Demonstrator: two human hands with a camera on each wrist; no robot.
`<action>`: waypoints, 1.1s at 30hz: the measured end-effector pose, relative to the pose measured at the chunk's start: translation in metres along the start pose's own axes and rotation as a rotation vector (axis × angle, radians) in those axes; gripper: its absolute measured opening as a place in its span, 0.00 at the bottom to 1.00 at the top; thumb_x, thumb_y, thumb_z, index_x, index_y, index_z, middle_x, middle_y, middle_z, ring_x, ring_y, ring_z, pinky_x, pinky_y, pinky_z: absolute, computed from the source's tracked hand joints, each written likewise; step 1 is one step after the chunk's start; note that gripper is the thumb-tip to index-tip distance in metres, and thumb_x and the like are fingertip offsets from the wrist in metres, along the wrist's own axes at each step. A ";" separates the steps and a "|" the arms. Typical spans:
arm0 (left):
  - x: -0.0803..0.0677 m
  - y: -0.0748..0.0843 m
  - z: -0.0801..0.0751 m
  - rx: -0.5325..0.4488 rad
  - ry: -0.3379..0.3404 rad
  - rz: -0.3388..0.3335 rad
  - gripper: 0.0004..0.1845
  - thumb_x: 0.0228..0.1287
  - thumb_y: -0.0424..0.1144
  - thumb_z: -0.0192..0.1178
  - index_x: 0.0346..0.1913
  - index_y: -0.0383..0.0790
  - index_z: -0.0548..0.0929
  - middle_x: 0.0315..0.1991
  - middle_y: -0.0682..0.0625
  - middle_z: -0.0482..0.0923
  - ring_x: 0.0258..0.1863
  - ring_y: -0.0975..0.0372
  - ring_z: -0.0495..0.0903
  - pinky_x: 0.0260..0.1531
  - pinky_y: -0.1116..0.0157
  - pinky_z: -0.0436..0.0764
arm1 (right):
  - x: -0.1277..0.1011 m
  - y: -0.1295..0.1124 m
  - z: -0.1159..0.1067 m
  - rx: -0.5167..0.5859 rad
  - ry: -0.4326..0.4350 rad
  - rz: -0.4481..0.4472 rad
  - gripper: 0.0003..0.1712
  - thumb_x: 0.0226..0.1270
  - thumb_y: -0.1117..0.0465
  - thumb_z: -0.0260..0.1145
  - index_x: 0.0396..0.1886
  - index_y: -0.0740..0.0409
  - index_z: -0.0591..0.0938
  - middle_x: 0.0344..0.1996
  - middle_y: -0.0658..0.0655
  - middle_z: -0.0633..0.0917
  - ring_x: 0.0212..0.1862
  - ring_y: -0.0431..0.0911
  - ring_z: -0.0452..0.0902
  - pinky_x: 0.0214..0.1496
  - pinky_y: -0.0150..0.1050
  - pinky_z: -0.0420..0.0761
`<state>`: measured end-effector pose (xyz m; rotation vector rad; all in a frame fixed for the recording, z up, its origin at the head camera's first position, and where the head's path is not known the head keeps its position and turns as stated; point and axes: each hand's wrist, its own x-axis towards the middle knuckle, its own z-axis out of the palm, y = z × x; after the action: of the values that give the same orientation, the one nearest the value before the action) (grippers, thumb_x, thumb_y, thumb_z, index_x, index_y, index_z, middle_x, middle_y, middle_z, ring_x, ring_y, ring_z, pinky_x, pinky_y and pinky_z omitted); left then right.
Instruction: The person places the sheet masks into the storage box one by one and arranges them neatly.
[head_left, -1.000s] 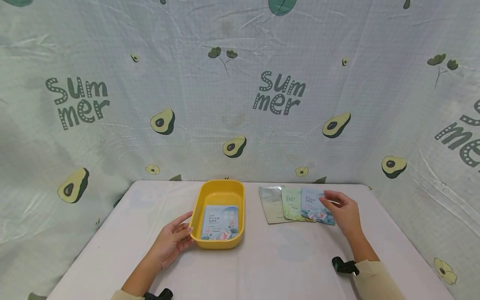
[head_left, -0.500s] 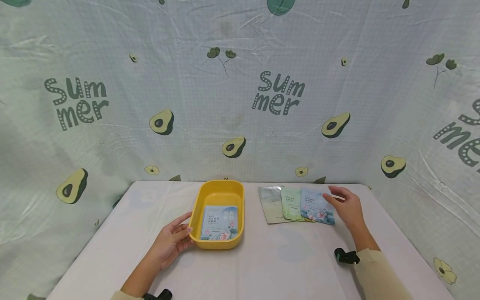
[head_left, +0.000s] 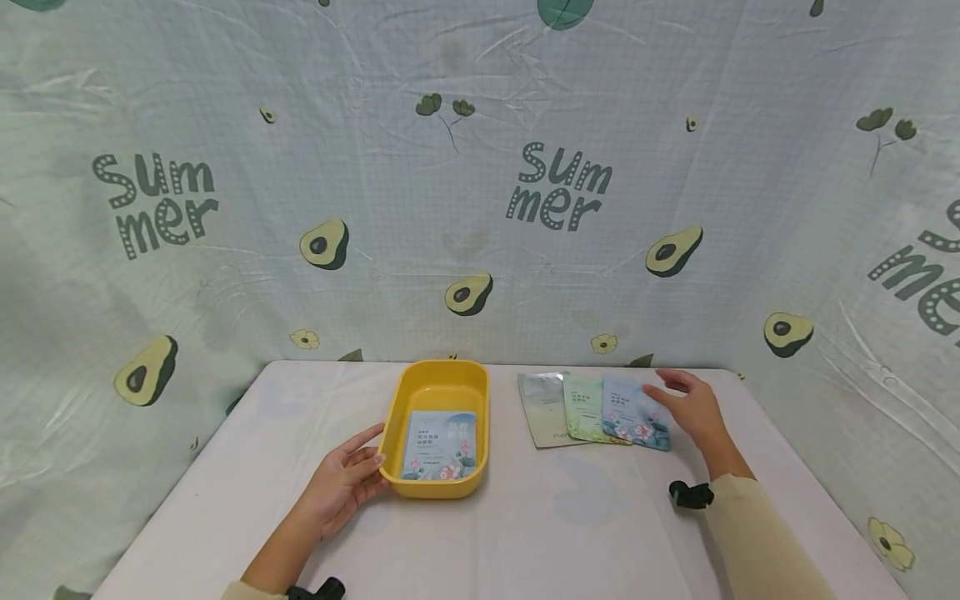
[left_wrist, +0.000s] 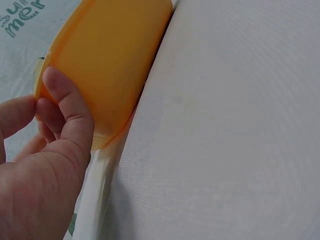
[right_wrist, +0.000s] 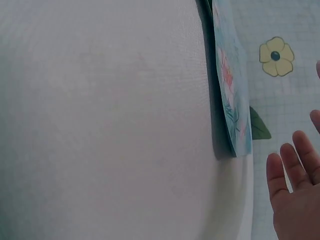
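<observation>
My left hand (head_left: 341, 487) pinches the left rim of a yellow plastic tray (head_left: 442, 397), thumb on the rim. The left wrist view shows the thumb and fingers of this hand (left_wrist: 50, 185) at the tray's edge (left_wrist: 120, 60). Flat inside the tray lies a blue sachet with pink flowers (head_left: 438, 447). To the right, three sachets overlap in a fan: a silver-beige one (head_left: 544, 410), a green one (head_left: 582, 407) and a blue flowered one (head_left: 633, 417). My right hand (head_left: 693, 408) hovers by the blue sachet's right edge, fingers relaxed and holding nothing.
All of this stands on a white-covered table (head_left: 540, 533). A pale curtain (head_left: 390, 183) printed with avocados and lettering rises behind the table and along both sides. A dark wrist-camera mount (head_left: 690, 495) sits at the right sleeve.
My right hand has drawn slightly up and right from the blue sachet's edge, then settled there. My left hand, the tray and the sachets stay where they were.
</observation>
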<state>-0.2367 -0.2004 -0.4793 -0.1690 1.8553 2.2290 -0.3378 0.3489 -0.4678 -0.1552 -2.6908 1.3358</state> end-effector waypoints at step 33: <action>0.002 -0.001 0.000 0.002 0.011 -0.004 0.35 0.75 0.30 0.57 0.80 0.45 0.60 0.49 0.49 0.75 0.42 0.60 0.81 0.43 0.67 0.86 | 0.032 0.025 0.003 -0.132 -0.172 0.166 0.44 0.69 0.45 0.70 0.76 0.63 0.66 0.73 0.75 0.65 0.72 0.68 0.60 0.76 0.66 0.61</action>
<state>-0.2381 -0.2006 -0.4806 -0.1845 1.8609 2.2275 -0.3689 0.3661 -0.4869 -0.2960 -2.9695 1.2671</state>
